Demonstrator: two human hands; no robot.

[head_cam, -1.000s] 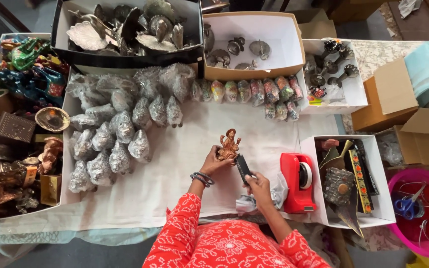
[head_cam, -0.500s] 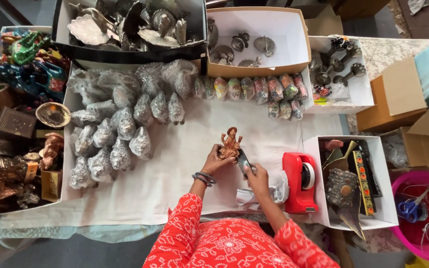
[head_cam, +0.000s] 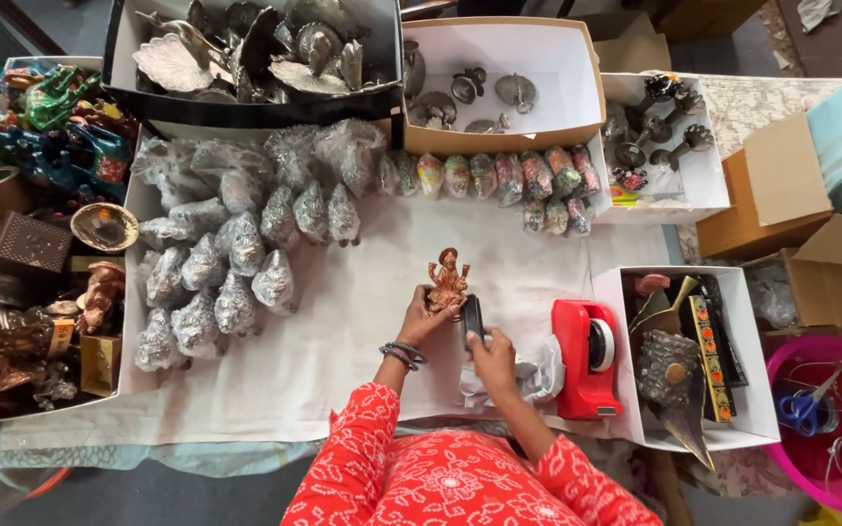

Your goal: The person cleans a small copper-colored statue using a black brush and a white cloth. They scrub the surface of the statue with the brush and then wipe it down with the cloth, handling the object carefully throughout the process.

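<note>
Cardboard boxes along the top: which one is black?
The leftmost box, top left, full of silver leaf-shaped dishes. The box beside it is tan outside with a white interior, and nearly empty.

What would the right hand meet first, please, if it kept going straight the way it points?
Probably the row of small colourful wrapped items. The right hand, holding a dark phone, points up the white cloth.

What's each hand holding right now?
Left hand: closed on the copper-coloured figurine.
Right hand: closed on a small black device.
</note>
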